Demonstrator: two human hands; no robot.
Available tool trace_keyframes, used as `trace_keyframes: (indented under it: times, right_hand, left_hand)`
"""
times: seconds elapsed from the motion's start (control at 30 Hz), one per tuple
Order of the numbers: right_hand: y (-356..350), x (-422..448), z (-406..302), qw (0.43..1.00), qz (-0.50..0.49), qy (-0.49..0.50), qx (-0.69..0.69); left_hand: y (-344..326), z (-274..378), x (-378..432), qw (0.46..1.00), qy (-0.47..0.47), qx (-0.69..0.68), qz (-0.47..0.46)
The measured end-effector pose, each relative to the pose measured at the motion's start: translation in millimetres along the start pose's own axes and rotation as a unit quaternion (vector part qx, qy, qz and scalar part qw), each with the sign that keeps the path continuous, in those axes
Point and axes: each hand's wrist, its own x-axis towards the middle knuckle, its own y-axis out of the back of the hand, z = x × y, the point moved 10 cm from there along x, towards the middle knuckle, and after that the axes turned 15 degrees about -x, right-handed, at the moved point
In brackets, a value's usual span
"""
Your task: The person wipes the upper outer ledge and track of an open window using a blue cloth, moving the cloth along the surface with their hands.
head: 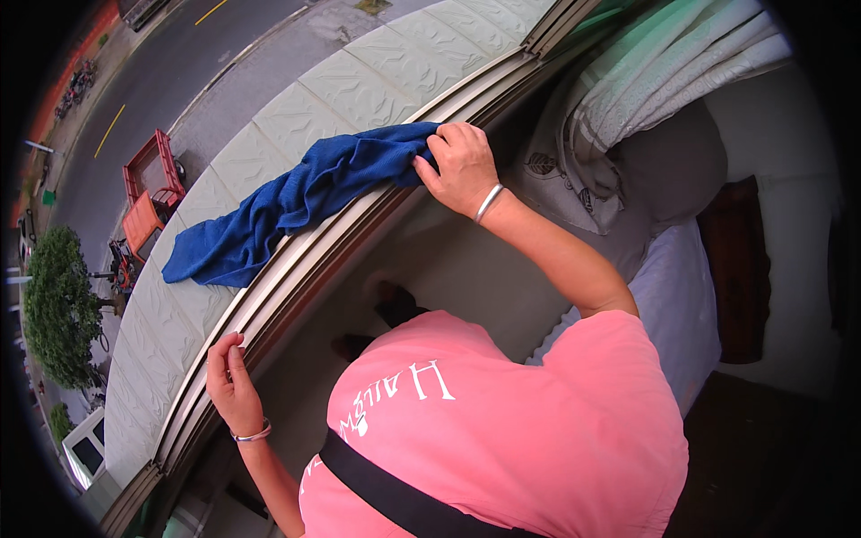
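Observation:
A crumpled blue cloth [303,181] lies stretched along the outer side of a sliding window's metal track [323,242], partly over the pale embossed ledge [289,128]. My right hand [464,161], with a silver bangle at the wrist, grips the cloth's upper right end between thumb and fingers. Down at the left, my left hand [235,383] is over the window track, fingers loosely curled and a gap between thumb and fingers, with nothing in it. It also wears a bangle and is apart from the cloth.
Outside and below are a road [134,94], a red cargo tricycle [155,168] and a tree [60,306]. Inside, at the right, hang patterned curtains [672,74] beside a grey cushioned piece [672,161] and a white cover [679,302]. Window frames stand at both ends of the opening.

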Motion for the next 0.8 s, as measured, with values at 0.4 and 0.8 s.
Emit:
trace_keyframes:
  times: [0.4, 0.8]
  right_hand:
    - [5, -1, -43, 0.999, -0.008, -0.004, 0.037]
    - [40, -13, -203, 0.991, -0.004, 0.070, 0.111]
  left_hand:
    - [39, 2, -20, 0.998, 0.010, -0.045, 0.040]
    - [134, -33, -59, 0.989, 0.044, -0.086, 0.111]
